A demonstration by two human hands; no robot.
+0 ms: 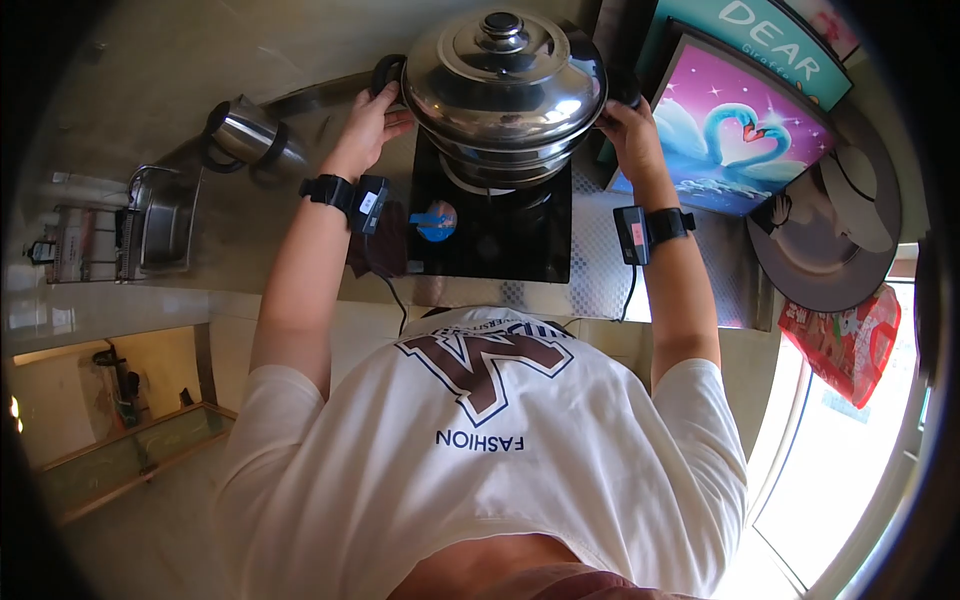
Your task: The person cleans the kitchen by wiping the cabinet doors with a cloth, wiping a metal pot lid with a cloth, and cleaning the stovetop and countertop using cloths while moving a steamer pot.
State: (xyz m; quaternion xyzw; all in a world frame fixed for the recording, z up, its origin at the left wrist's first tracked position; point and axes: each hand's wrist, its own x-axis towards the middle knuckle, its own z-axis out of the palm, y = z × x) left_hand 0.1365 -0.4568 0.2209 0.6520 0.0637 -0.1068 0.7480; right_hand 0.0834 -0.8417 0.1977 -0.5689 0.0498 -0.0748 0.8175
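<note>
A large shiny steel steamer pot (500,95) with a domed lid (495,50) is over the black cooktop (500,240). My left hand (372,130) has its fingers on the black handle at the pot's left side. On the opposite side, my right hand (632,130) grips the other dark handle. The lid sits on the pot, its round knob on top. Whether the pot's base touches the cooktop I cannot tell. A small blue item (435,221) lies on the cooktop's left part, near a dark cloth (379,240).
A steel kettle (250,135) stands on the left of the counter (310,240), with a sink (168,222) beyond it. At right are a swan picture (735,130), a round plate-like board (825,255) and a red bag (845,345).
</note>
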